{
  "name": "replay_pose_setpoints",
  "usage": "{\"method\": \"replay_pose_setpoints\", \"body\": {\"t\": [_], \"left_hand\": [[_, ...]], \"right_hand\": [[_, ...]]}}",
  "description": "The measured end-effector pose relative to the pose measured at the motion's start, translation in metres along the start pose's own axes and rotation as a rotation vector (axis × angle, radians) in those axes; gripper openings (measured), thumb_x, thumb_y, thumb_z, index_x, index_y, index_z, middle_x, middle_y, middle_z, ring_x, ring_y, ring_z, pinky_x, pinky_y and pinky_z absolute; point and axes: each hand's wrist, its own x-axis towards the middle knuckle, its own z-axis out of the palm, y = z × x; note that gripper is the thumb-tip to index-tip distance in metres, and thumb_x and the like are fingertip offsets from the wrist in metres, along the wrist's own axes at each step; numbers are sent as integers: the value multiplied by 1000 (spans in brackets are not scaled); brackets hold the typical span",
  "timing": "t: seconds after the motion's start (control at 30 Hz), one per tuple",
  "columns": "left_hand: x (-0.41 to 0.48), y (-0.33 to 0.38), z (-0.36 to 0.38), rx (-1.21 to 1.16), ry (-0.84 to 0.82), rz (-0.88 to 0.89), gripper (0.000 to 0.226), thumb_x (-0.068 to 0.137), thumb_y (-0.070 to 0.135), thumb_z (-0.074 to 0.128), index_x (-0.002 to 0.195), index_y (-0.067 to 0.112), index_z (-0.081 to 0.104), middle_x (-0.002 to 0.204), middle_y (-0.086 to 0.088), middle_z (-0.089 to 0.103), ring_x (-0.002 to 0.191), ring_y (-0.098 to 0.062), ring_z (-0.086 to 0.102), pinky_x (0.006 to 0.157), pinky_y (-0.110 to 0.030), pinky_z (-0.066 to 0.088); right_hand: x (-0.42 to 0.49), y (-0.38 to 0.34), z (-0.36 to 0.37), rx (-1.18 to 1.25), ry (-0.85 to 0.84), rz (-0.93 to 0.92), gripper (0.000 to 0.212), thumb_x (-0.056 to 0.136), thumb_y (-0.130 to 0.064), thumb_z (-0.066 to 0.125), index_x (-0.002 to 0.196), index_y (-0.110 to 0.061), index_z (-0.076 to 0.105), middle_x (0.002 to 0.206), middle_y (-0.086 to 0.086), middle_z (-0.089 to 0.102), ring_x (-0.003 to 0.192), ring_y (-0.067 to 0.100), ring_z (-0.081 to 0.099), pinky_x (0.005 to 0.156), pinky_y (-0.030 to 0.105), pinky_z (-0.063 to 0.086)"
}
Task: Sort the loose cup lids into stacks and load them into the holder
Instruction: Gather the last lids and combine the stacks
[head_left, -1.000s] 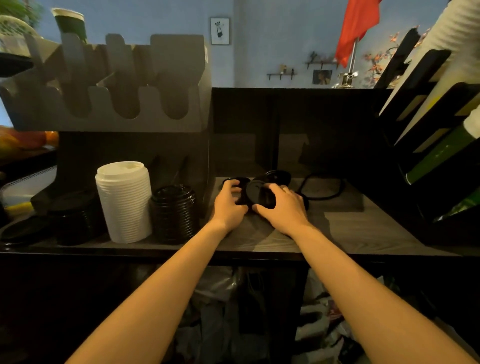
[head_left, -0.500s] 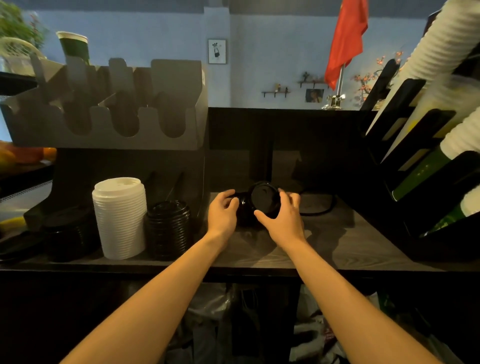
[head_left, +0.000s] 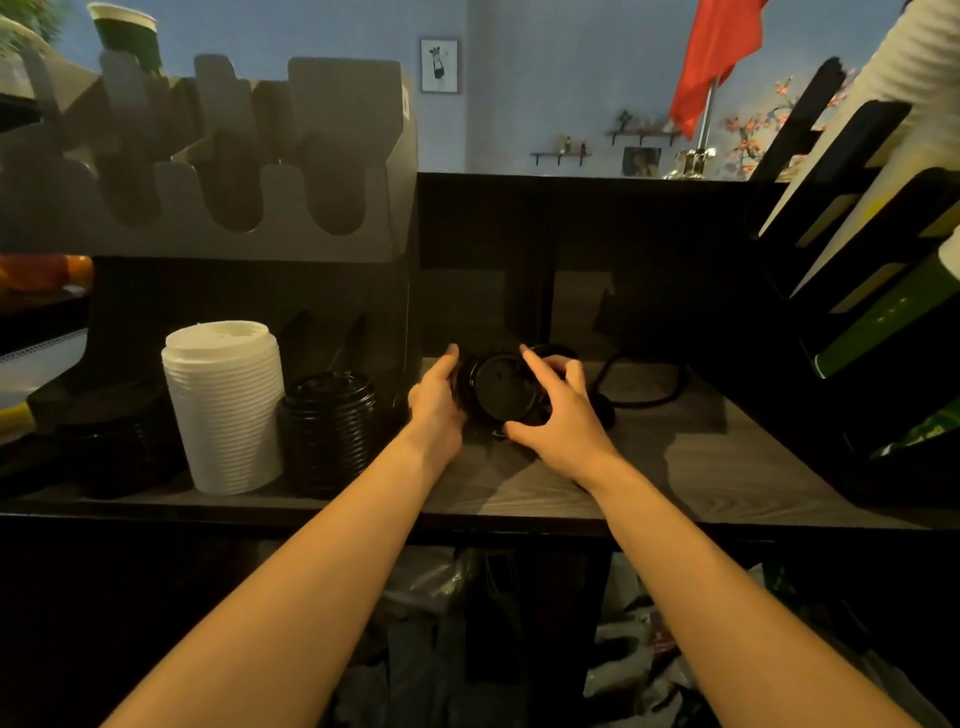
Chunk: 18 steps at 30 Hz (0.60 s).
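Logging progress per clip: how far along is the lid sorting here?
Done: a white stack and a black stack stand on the counter. In hand: the left hand and right hand grip a bunch of black lids between them. Left: the holder slots look empty, so no stack is loaded yet, and this bunch is not yet set down.

Dim, shadowy foreground, brighter rear wall, wide-angle bending at edges.
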Motion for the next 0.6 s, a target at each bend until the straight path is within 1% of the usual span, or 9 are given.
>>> {"method": "replay_pose_setpoints", "body": {"t": [0.07, 0.13, 0.23, 0.27, 0.33, 0.37, 0.43, 0.5, 0.6], "left_hand": [[-6, 1, 1, 36, -101, -11, 32, 95, 29, 67, 121, 13, 68, 105, -7, 75, 96, -23, 72, 70, -32, 57], [-10, 1, 1, 76, -130, -3, 30, 95, 25, 66, 121, 9, 69, 107, -9, 74, 98, -23, 70, 71, -31, 56], [-13, 0, 0, 102, -152, -9, 33, 95, 23, 64, 122, 6, 68, 112, -13, 74, 98, -24, 70, 73, -32, 56], [-13, 0, -1, 110, -166, -10, 33, 95, 23, 63, 123, 5, 69, 111, -13, 74, 97, -24, 70, 74, -31, 55], [-15, 0, -1, 121, -195, -1, 31, 97, 23, 59, 120, 5, 70, 102, -10, 76, 93, -22, 71, 75, -30, 54], [-16, 0, -1, 122, -205, 1, 30, 98, 22, 57, 119, 6, 70, 99, -9, 76, 93, -22, 71, 74, -30, 54], [-17, -1, 0, 113, -216, -15, 31, 100, 25, 53, 117, 6, 70, 101, -10, 76, 93, -23, 72, 72, -32, 54], [-19, -1, -1, 142, -243, -32, 34, 101, 29, 50, 118, 6, 70, 105, -12, 76, 95, -26, 72, 74, -36, 55], [-20, -3, -4, 189, -291, -20, 35, 101, 32, 52, 119, 8, 69, 107, -11, 75, 99, -26, 71, 79, -37, 54]], "right_hand": [[0, 1, 0, 15, -30, -6, 95, 81, -16, 77, 154, -42, 23, 143, -11, 21, 137, 13, 31, 102, 23, 35], [0, 1, 0, 47, -46, 3, 93, 84, -15, 74, 154, -44, 21, 145, -11, 19, 140, 15, 27, 107, 26, 34], [0, -2, 0, 58, -22, 6, 83, 88, -33, 71, 154, -43, 23, 146, -9, 20, 138, 13, 26, 108, 28, 31], [0, -2, 0, 25, 6, -5, 83, 88, -39, 72, 154, -41, 23, 146, -8, 22, 136, 12, 28, 108, 27, 31], [-1, -3, -1, -85, 69, -43, 85, 86, -43, 73, 155, -37, 24, 145, -6, 26, 134, 13, 31, 108, 28, 34], [-2, -4, -1, -139, 99, -66, 85, 86, -42, 73, 156, -35, 25, 146, -6, 29, 134, 13, 32, 108, 29, 35], [-3, -6, -2, -201, 165, -112, 80, 87, -33, 73, 154, -31, 29, 144, -7, 40, 132, 12, 36, 105, 31, 39], [-5, -8, -2, -204, 224, -135, 66, 89, -21, 70, 147, -28, 40, 137, -7, 51, 128, 12, 43, 102, 31, 42], [-5, -7, -1, -218, 283, -200, 41, 94, -9, 60, 133, -22, 59, 131, -6, 56, 123, 12, 47, 101, 32, 46]]}}
